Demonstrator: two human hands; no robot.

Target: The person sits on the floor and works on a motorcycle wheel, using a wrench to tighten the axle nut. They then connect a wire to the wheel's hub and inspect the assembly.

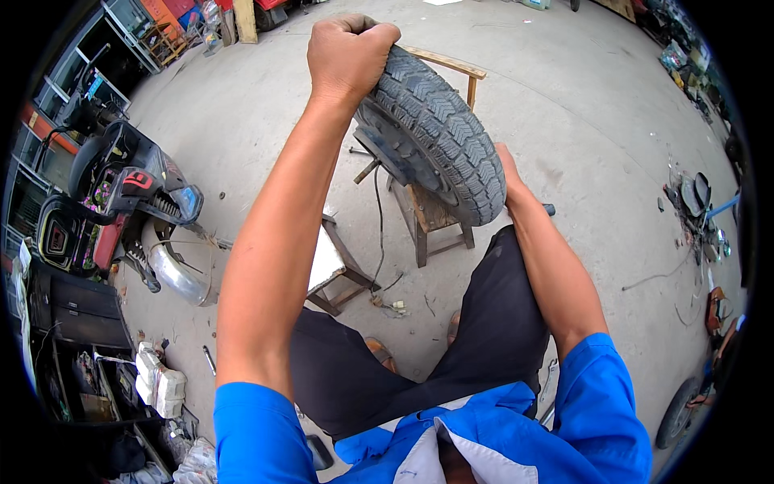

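My left hand (351, 56) is closed on the upper edge of a black treaded tyre (439, 125), which is held tilted on its dark wheel hub (379, 141), with an axle and a hanging cable. My right hand (506, 165) is at the tyre's right side, its fingers largely hidden behind it. A wooden stool (435, 218) stands under the wheel, partly covered by it. A second low stool (330, 262) with a pale top is to the lower left, between my left forearm and the wheel.
A partly dismantled scooter (141, 202) stands at left, above dark shelving with parts (89, 371). A wooden frame (451, 63) is behind the wheel. Scattered metal parts (693, 198) and a small wheel (677, 411) lie along the right. Connectors (395, 306) lie on the concrete floor.
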